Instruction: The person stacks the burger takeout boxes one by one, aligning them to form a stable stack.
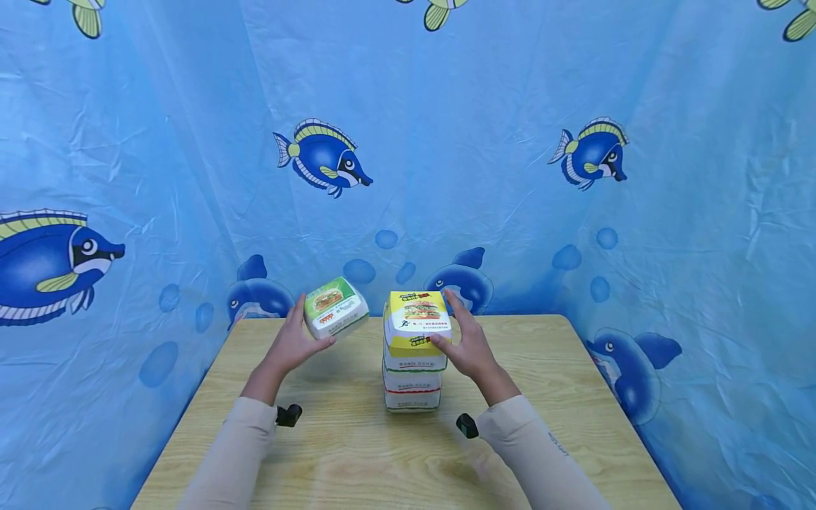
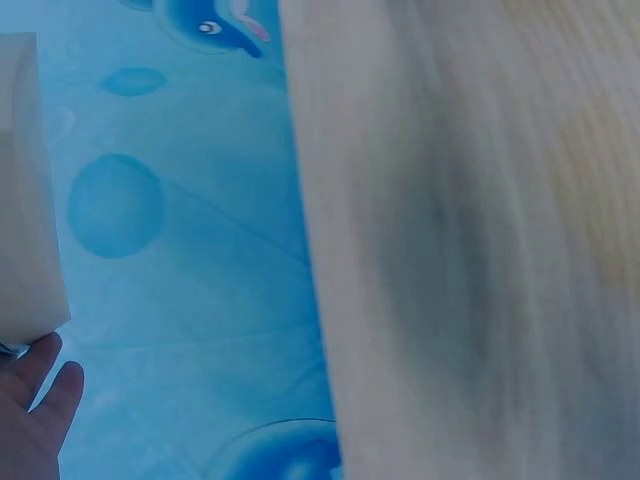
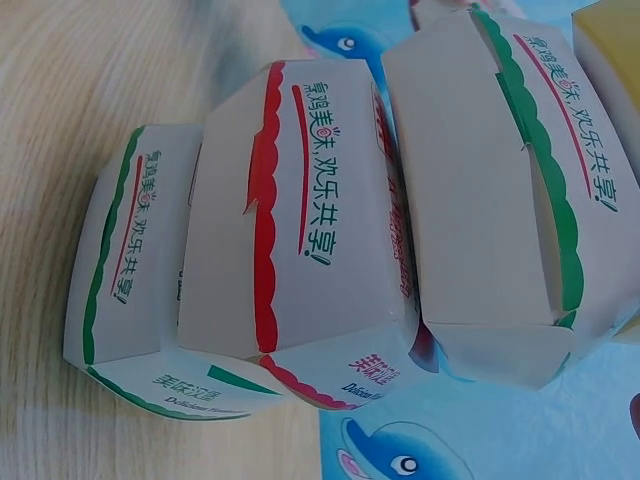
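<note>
My left hand (image 1: 292, 348) grips a green and white burger box (image 1: 336, 309) above the table, left of a stack; the box is tilted. In the left wrist view, fingertips (image 2: 55, 395) touch the lower end of its pale side. A yellow and white burger box (image 1: 418, 320) sits at the top of the stack, with the thumb and fingers of my right hand (image 1: 474, 347) around its right side. Below it stand white burger boxes, the lowest (image 3: 130, 250) with green trim, the middle one (image 3: 320, 200) red, the upper (image 3: 490, 190) green.
The stack stands on a light wooden table (image 1: 357, 453). A blue curtain (image 1: 408, 85) with printed fish and dolphins surrounds the table's back and sides. Small black devices (image 1: 289, 416) are at both wrists.
</note>
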The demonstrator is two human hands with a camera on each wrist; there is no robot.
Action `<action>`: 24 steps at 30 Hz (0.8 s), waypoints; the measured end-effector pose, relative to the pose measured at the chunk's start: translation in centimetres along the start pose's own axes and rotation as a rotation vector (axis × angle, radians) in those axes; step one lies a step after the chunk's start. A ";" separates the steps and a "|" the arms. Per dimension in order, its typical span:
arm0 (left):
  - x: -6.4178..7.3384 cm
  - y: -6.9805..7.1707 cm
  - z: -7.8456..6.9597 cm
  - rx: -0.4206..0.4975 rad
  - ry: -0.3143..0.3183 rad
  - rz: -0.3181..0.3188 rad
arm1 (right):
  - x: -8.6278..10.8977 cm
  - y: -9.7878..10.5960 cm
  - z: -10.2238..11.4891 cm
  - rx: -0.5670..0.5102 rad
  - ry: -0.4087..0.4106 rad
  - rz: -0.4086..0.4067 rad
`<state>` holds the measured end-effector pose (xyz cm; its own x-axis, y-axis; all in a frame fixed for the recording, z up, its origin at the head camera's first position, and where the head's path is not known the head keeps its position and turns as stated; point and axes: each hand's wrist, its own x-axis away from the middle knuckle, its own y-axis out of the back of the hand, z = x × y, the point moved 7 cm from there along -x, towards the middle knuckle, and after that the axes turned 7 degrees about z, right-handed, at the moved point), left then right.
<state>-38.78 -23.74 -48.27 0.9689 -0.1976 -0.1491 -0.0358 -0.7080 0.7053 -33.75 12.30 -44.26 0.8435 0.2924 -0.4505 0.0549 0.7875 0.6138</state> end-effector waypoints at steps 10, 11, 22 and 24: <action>-0.4 1.8 -2.7 0.070 -0.065 -0.006 | -0.3 0.1 0.1 0.009 0.024 -0.009; -0.4 2.0 -3.0 0.085 -0.066 -0.002 | -0.3 0.1 0.1 0.009 0.025 -0.010; -0.5 3.3 -6.4 0.088 -0.125 -0.010 | -0.3 0.1 0.2 0.007 0.009 -0.007; -0.6 3.4 -7.1 0.067 -0.156 -0.017 | -0.3 0.1 0.1 0.007 0.010 -0.010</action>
<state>-37.78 -21.24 -40.86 0.9200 -0.2839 -0.2701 -0.0405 -0.7546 0.6550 -33.89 12.24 -43.99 0.8378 0.2900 -0.4627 0.0667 0.7867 0.6138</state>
